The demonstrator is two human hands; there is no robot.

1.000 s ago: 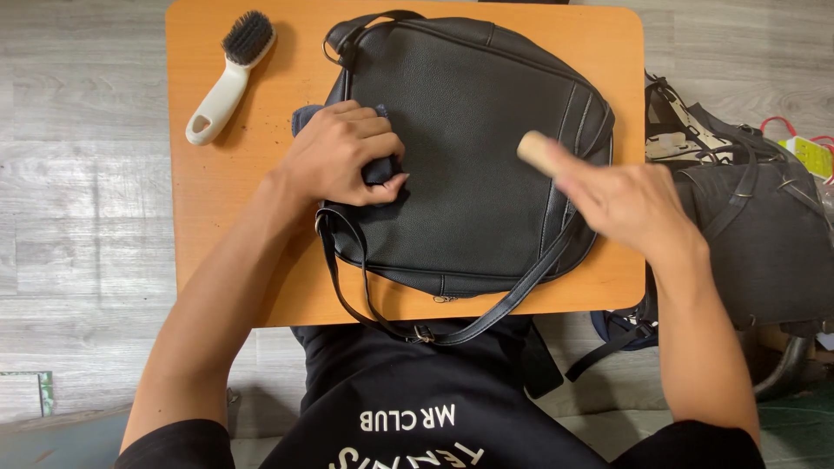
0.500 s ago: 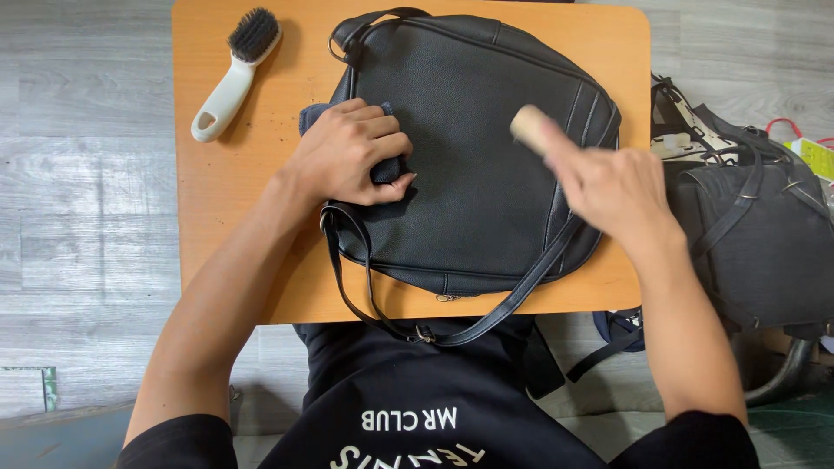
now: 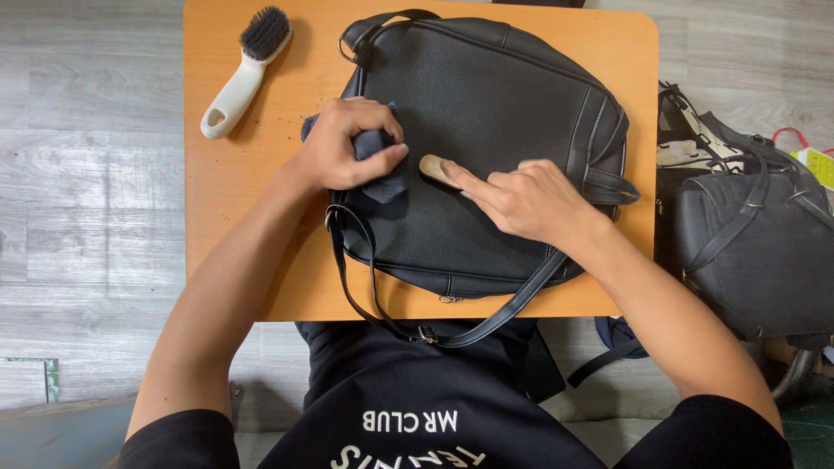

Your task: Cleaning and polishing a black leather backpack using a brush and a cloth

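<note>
A black leather backpack lies flat on a small orange table. My left hand grips a dark blue cloth at the bag's left edge, lifted slightly off the surface. My right hand holds a small wooden-handled brush against the middle of the bag, its tip close to the cloth. The bag's straps hang over the table's near edge.
A white-handled brush with black bristles lies at the table's far left corner. Several dark bags sit on the grey wood floor to the right of the table. My black shirt is below the table edge.
My right hand has moved left across the bag with the wooden brush, from the bag's right side to its middle. My left hand has lifted the cloth a little.
</note>
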